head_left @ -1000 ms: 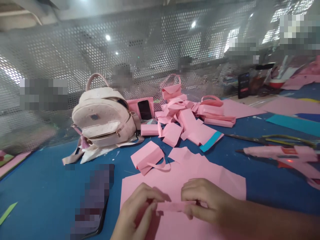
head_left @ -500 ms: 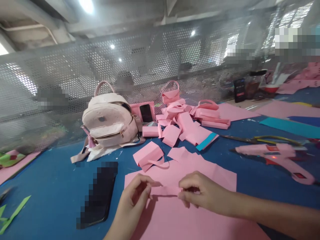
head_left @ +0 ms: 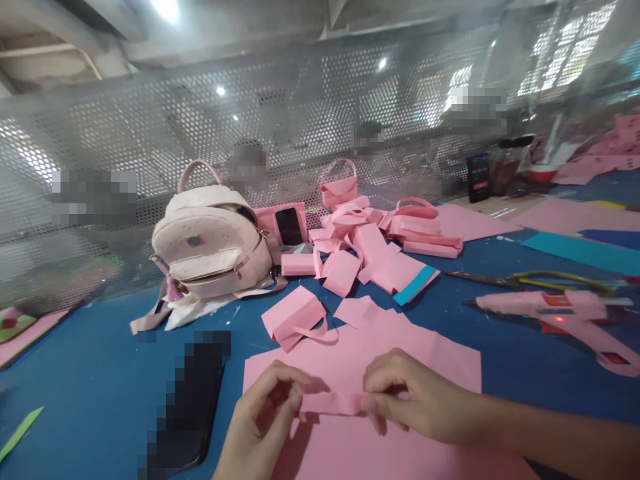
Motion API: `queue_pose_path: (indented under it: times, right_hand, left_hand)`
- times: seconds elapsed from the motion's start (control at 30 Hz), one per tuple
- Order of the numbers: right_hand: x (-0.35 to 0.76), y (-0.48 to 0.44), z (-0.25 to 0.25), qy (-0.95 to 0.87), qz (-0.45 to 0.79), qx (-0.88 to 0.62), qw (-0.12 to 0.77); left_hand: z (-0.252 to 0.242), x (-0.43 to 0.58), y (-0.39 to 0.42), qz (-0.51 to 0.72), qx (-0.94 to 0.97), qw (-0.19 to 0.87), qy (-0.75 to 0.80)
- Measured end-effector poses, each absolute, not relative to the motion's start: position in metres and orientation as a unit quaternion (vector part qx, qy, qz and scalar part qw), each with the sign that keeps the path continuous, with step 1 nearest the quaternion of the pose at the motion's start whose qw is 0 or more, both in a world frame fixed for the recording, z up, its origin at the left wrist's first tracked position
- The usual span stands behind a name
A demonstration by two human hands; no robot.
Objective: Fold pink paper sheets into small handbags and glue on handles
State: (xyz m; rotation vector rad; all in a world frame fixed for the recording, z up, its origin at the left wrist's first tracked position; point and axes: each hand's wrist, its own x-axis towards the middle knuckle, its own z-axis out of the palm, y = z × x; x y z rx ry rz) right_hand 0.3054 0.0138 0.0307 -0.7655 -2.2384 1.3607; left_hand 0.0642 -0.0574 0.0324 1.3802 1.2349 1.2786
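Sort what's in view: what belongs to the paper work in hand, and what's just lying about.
Belongs, or likely does:
- pink strip, in the grip of left hand and right hand
- pink sheet beneath
- glue gun and scissors, probably tools, not held

Apparently just lying about:
- cream backpack
- black phone on the left
- green scrap

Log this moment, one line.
left hand: pinches pink strip | right hand: pinches strip's other end | beneath: pink sheet | right side: glue gun
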Motion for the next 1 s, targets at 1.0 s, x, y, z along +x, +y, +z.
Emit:
queue_pose_path:
  times: [1.0]
  right_hand:
    - [0.326, 0.001, 0.065, -0.874, 0.343, -0.310, 0.150]
  left_hand:
    - [0.022, 0.061, -0.057, 0.474, 0.581, 0.463, 0.473]
